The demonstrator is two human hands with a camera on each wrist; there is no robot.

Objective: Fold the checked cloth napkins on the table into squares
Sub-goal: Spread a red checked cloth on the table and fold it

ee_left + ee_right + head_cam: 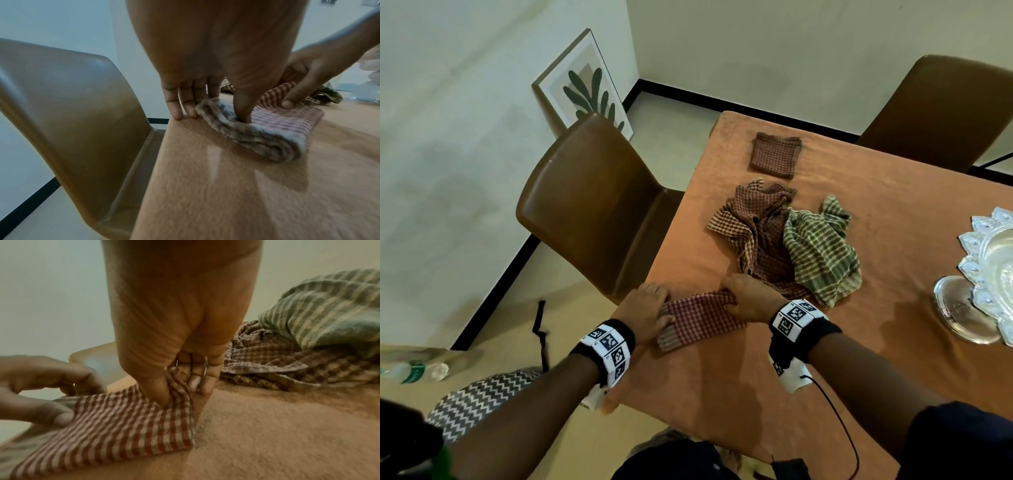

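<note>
A red-and-white checked napkin [700,318] lies partly folded near the table's front left corner. My left hand [645,308] pinches its left end, thumb on top and fingers behind the cloth [267,129]. My right hand [748,298] pinches its far right corner [144,418] between thumb and fingers. Behind them sits a crumpled heap: a brown checked napkin [760,233] and a green checked napkin [822,250]. One dark brown napkin [775,155] lies folded into a square farther back.
The table [893,205] wears an orange cloth. A silver petal-edged stand [986,277] is at the right edge. Brown chairs stand at the left [592,198] and far right [941,113]. A framed leaf picture [585,85] leans on the wall.
</note>
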